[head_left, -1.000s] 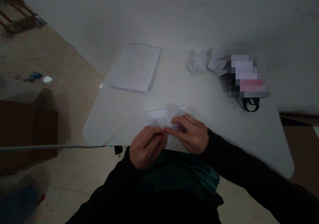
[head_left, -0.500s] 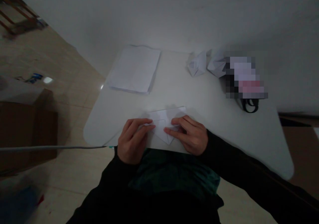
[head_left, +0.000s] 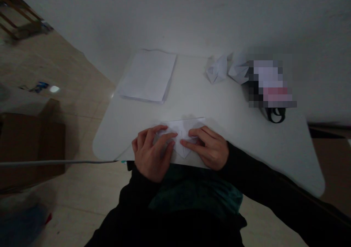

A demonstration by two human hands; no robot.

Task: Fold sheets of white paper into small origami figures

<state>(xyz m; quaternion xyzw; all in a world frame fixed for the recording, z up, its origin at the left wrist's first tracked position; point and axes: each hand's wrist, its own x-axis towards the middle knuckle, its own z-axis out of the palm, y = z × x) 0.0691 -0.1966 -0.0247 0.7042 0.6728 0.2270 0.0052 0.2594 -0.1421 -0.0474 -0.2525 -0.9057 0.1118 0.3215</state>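
Observation:
A sheet of white paper [head_left: 183, 150], folded to a point at its near end and with a straight far edge, lies flat at the table's front edge. My left hand [head_left: 153, 152] covers its left part; the thumb and index finger grip a flap near the middle crease, while the other fingers rest farther back on the paper. On the right side, my right hand [head_left: 210, 146] has its thumb and index finger closed on another flap, pressing it down. The palms and hands hide both sides of the paper.
A stack of white paper [head_left: 149, 75] lies at the table's back left. Two folded paper shapes [head_left: 217, 69] stand at the back right, beside a blurred-out object with a black loop [head_left: 276, 116]. A wall borders the white table [head_left: 233, 108]. A cardboard box [head_left: 24, 141] is on the left.
My left hand has moved slightly right and turned over the paper, its thumb and index finger now closer to the middle crease. My right hand has stayed in place.

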